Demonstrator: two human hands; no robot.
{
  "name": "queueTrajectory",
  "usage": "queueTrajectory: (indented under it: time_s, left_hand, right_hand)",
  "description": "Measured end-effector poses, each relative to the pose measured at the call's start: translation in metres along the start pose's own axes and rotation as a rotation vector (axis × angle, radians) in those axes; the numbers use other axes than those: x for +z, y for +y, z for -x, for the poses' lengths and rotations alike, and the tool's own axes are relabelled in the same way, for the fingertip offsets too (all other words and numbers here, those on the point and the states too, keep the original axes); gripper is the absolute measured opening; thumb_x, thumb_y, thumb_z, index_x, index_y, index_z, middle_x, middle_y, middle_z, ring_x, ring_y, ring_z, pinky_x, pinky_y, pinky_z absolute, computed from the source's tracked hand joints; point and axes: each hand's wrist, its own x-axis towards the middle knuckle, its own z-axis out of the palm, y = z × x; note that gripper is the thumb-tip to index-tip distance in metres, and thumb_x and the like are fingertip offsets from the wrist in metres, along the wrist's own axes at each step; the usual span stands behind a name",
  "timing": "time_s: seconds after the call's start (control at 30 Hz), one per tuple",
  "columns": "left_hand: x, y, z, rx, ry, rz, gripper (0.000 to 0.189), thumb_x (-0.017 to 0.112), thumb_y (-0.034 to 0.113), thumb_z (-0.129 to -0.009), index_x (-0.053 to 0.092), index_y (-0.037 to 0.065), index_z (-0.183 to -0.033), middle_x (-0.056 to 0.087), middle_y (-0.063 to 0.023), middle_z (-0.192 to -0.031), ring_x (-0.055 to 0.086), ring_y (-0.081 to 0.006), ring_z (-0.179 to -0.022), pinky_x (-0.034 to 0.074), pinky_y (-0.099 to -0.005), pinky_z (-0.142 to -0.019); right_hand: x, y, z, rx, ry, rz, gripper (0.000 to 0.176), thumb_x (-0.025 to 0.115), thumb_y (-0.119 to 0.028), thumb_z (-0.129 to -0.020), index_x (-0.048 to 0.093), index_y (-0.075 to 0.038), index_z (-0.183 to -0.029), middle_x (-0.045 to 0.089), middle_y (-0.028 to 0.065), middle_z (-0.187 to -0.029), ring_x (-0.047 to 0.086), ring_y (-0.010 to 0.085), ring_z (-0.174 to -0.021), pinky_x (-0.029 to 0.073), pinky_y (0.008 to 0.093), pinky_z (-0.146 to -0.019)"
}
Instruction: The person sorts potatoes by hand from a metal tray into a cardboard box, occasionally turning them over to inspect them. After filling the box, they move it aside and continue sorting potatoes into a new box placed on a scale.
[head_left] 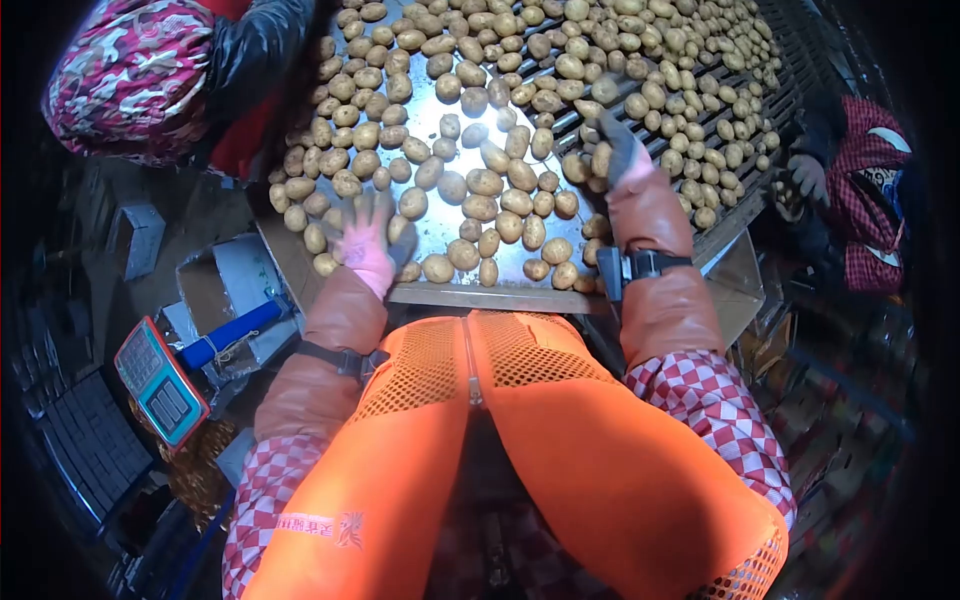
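Observation:
My left hand point(367, 235), in a pink glove with grey fingers, rests on potatoes at the near left of a shiny metal sorting table point(436, 110). Its fingers are spread, and it grips nothing that I can see. On the right, my right hand point(626, 150), in a similar glove, is turned edge-on with its fingers stretched forward, slightly blurred. A potato point(601, 159) lies against its palm side. Several loose potatoes point(484, 181) lie between the hands, many with brown, dirty skins.
A slatted rack point(725, 95) with more potatoes slopes off at the right. One person point(135, 80) is at the upper left, and another person's gloved hand point(808, 178) is at the right. A scale display point(162, 385) and cardboard boxes point(215, 290) stand at the lower left.

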Motion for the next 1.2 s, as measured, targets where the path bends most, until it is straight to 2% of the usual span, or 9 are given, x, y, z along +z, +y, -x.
queueTrajectory:
  time_s: [0.13, 0.2, 0.33, 0.47, 0.7, 0.8, 0.87, 1.0, 1.2]
  left_hand:
    - [0.007, 0.017, -0.006, 0.264, 0.01, 0.034, 0.071, 0.067, 0.049, -0.083, 0.045, 0.023, -0.145, 0.041, -0.0114, -0.15, 0.031, -0.0421, -0.141, 0.02, -0.0733, -0.105]
    - [0.001, 0.023, -0.011, 0.297, -0.005, -0.026, 0.07, 0.068, 0.048, -0.083, 0.045, 0.023, -0.145, 0.041, -0.0106, -0.15, 0.031, -0.0418, -0.141, 0.021, -0.0721, -0.105]
    - [-0.006, 0.0, -0.014, 0.452, -0.034, -0.002, 0.063, 0.066, 0.041, -0.087, 0.047, 0.022, -0.143, 0.043, -0.0114, -0.148, 0.032, -0.0423, -0.14, 0.025, -0.0686, -0.107]
    - [-0.013, -0.033, -0.02, 0.412, -0.04, -0.007, 0.068, 0.066, 0.043, -0.084, 0.047, 0.014, -0.143, 0.047, -0.0115, -0.144, 0.039, -0.038, -0.135, 0.026, -0.0609, -0.111]
    - [-0.015, 0.021, -0.057, -0.007, 0.168, -0.122, 0.051, 0.064, 0.041, -0.087, 0.058, 0.019, -0.133, 0.052, -0.0151, -0.136, 0.044, -0.0404, -0.128, 0.031, -0.059, -0.105]
    - [-0.014, 0.077, -0.076, 0.515, 0.201, 0.125, 0.048, 0.067, 0.024, -0.084, 0.06, 0.021, -0.131, 0.052, -0.0191, -0.139, 0.045, -0.0439, -0.13, 0.038, -0.0537, -0.106]
    - [-0.01, 0.116, -0.093, 0.524, 0.034, 0.152, 0.052, 0.069, 0.022, -0.081, 0.059, 0.02, -0.132, 0.05, -0.0211, -0.141, 0.047, -0.0447, -0.128, 0.041, -0.0529, -0.105]
    - [0.0, 0.159, -0.099, 0.649, -0.315, -0.186, 0.068, 0.061, 0.049, -0.091, 0.038, 0.029, -0.151, 0.028, -0.0207, -0.158, 0.027, -0.0531, -0.141, 0.031, -0.0612, -0.112]
    - [0.015, 0.104, -0.071, 0.709, -0.078, 0.085, 0.061, 0.064, 0.039, -0.091, 0.046, 0.019, -0.145, 0.037, -0.023, -0.15, 0.03, -0.054, -0.137, 0.031, -0.0606, -0.111]
  right_hand:
    - [0.073, -0.014, -0.006, -0.251, 0.199, 1.732, 0.033, 0.067, -0.018, -0.09, 0.068, -0.001, -0.118, 0.068, 0.0195, -0.119, 0.067, 0.0302, -0.108, 0.054, 0.0396, -0.088]
    - [0.121, -0.026, 0.039, -0.054, 0.222, 1.761, 0.036, 0.064, -0.025, -0.09, 0.068, -0.006, -0.121, 0.061, 0.0197, -0.131, 0.057, 0.0351, -0.125, 0.047, 0.0427, -0.104]
    - [0.049, 0.019, -0.097, -0.198, 0.122, 1.902, 0.038, 0.062, -0.016, -0.089, 0.066, -0.011, -0.126, 0.063, 0.0184, -0.13, 0.061, 0.0332, -0.12, 0.05, 0.0427, -0.098]
    - [0.049, -0.01, 0.037, -0.081, -0.051, 0.39, 0.032, 0.068, -0.028, -0.091, 0.065, -0.012, -0.118, 0.054, -0.0003, -0.073, 0.046, 0.0121, -0.057, 0.044, 0.0273, -0.054]
    - [-0.061, 0.021, 0.153, -0.108, -0.05, 0.048, 0.057, 0.063, -0.029, -0.092, 0.045, -0.008, -0.142, 0.062, 0.0033, -0.105, 0.059, 0.0121, -0.084, 0.05, 0.0265, -0.066]
    - [-0.05, 0.039, 0.174, -0.204, -0.003, 0.03, 0.045, 0.061, -0.024, -0.094, 0.052, -0.002, -0.132, 0.061, 0.0082, -0.109, 0.059, 0.0158, -0.09, 0.052, 0.0283, -0.071]
    - [-0.057, 0.049, 0.176, -0.187, -0.176, 0.003, 0.043, 0.062, -0.029, -0.092, 0.057, -0.002, -0.126, 0.064, 0.0099, -0.104, 0.059, 0.0158, -0.092, 0.051, 0.0292, -0.075]
    - [-0.052, 0.066, 0.216, -0.312, 0.2, 0.038, 0.043, 0.067, -0.038, -0.087, 0.062, -0.006, -0.116, 0.063, 0.0053, -0.093, 0.06, 0.0159, -0.082, 0.051, 0.0297, -0.069]
    - [-0.136, 0.075, 0.27, -0.156, 0.371, -0.301, 0.046, 0.07, -0.038, -0.087, 0.061, -0.008, -0.121, 0.063, 0.0046, -0.099, 0.061, 0.0164, -0.077, 0.051, 0.0292, -0.065]
